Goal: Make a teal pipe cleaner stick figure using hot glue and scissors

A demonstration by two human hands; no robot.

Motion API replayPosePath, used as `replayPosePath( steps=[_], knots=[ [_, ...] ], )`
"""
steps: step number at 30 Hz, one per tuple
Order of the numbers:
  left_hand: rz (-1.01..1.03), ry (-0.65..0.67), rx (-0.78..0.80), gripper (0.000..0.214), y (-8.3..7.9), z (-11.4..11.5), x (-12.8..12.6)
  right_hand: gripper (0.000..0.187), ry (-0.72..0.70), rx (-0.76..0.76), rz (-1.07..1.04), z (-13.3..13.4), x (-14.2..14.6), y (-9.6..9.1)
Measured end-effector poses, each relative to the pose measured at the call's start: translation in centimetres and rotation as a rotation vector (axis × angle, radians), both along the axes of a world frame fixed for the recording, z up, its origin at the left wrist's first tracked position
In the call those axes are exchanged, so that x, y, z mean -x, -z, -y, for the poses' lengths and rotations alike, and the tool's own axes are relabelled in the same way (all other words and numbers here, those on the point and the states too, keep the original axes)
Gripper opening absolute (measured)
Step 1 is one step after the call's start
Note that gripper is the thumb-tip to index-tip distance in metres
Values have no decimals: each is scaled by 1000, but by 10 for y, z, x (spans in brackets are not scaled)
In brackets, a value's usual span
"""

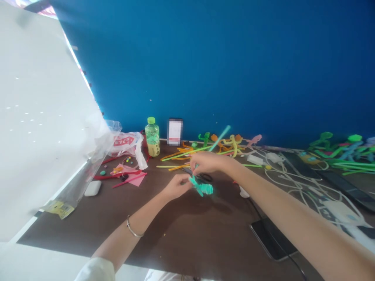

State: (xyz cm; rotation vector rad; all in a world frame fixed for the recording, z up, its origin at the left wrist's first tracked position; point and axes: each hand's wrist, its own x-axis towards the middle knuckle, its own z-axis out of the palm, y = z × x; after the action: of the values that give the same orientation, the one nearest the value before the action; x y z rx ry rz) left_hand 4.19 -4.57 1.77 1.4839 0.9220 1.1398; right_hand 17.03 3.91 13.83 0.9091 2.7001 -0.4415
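A teal pipe-cleaner coil (204, 189) is held closely between the hands: it is clasped by the curled left hand (175, 186), while its upright end is pinched by the right hand (206, 163).

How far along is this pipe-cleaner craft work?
Done: twisted pipe-cleaner figures lie at the desk's far right. In hand: a teal pipe-cleaner coil, held by the left hand and right hand. Left: loose pipe-cleaner strands lie beyond the hands, though how much remains can't be told.
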Motion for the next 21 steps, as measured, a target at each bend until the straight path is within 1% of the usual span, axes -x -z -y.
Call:
replayPosePath(
  steps=[1, 2, 4, 6, 9, 12, 14, 16, 18, 21],
  knots=[
    [-73, -45, -45, 20, 0, 0, -1, 8, -8, -96, 50, 5, 7, -4],
    [-150, -93, -73, 18, 1, -1, -2, 9, -46, -154, 108, 11, 14, -7],
    [-300, -193, -98, 13, 3, -1, -2, 12, -95, -303, 193, 23, 26, -11],
    [-432, -286, -99, 13, 5, -1, -3, 14, -125, -393, 223, 34, 34, -13],
    [-589, -386, -103, 16, 4, 1, -4, 16, -108, -437, 222, 44, 38, -12],
    [-670, -439, -124, 18, 2, 5, -7, 18, -40, -438, 219, 48, 38, -12],
    [-673, -457, -142, 19, 2, 6, -9, 18, 15, -421, 231, 48, 38, -13],
    [-627, -468, -152, 19, 5, 6, -10, 18, 64, -403, 243, 49, 39, -13],
    [-539, -483, -138, 18, 9, 5, -11, 17, 97, -401, 235, 52, 42, -13],
    [-346, -509, -68, 15, 13, 2, -12, 15, 154, -397, 187, 61, 47, -9]
  ],
)
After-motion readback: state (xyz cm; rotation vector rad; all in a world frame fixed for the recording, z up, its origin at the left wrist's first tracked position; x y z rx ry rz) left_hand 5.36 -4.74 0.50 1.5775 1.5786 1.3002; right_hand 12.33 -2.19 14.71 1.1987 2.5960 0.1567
